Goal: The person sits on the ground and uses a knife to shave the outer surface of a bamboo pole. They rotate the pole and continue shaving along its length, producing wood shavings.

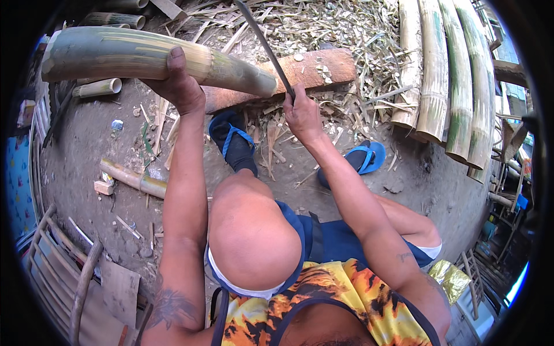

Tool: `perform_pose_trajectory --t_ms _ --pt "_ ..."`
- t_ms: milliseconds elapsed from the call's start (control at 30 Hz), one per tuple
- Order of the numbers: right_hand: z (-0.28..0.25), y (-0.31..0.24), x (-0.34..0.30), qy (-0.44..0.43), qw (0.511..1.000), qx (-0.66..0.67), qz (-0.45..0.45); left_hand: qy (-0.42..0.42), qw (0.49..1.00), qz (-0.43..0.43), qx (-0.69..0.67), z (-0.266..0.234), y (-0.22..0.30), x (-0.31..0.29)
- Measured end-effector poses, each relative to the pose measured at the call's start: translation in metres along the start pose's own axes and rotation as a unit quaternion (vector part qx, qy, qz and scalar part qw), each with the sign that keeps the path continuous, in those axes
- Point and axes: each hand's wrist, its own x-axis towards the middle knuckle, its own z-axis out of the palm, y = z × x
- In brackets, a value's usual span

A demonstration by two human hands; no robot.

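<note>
Well left of the left hand and nearer the body: slatted frame of rough wooden poles point(86, 288), standing at an angle. Farther off on that side, short bamboo tube point(98, 88) on the ground, its open end turned toward the hands. Between these, below the left hand, a slender bamboo length point(135, 177) lies on the soil, with a small pale chunk point(104, 187) just beside it.

Left hand point(180, 91): grasping a thick green bamboo culm point(130, 53) from beneath; thumb on the upper side, other fingers hidden. Culm extends to both sides of this hand, the longer part leftward; its skin is streaked with pale stripped bands. Narrower end points toward the right hand, overlapping a reddish-brown block point(323, 66); contact between the two cannot be determined.

Left blue-strapped flip-flop point(236, 138), worn on the foot, lies between the hands, nearer the body. Long dark blade point(262, 43) slants up and leftward from the right hand point(302, 117), which is clenched on its lower end, just beside the culm's tip. Pale bamboo shavings point(340, 26) are scattered beyond this hand. To its right and nearer the body, right flip-flop point(369, 157); farther right, a row of bamboo poles point(433, 86), side by side.
</note>
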Motion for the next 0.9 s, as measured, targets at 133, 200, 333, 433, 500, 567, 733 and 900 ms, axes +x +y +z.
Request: perform_pose_trajectory --t_ms 133,200,333,433,500,567,733,900 --pt "0.002 0.011 0.013 -0.091 0.991 -0.054 0.083 -0.036 0.998 0.033 0.028 -0.005 -0.004 0.002" --pt "-0.006 0.007 0.011 -0.094 0.99 -0.054 0.095 -0.033 0.999 0.017 0.03 -0.012 -0.008 0.004" --pt "-0.018 -0.008 0.001 0.054 0.992 0.086 -0.079 -0.036 0.999 -0.009 0.03 -0.026 -0.015 0.005" --pt "-0.011 -0.009 0.002 0.077 0.988 0.097 -0.093 -0.051 0.999 -0.011 0.006 -0.028 -0.018 0.003" --pt "-0.005 -0.003 0.008 -0.085 0.994 -0.041 0.063 -0.045 0.999 -0.001 0.03 -0.026 -0.019 0.002" --pt "-0.004 0.003 0.012 -0.118 0.988 -0.057 0.08 -0.052 0.998 0.008 0.037 -0.024 -0.019 0.004" --pt "-0.019 -0.003 0.006 -0.03 0.999 0.025 0.009 -0.089 0.996 -0.016 -0.006 -0.027 -0.024 0.005" --pt "-0.014 -0.004 0.004 0.039 0.992 0.096 -0.068 -0.108 0.992 -0.037 -0.049 -0.035 -0.029 0.004"
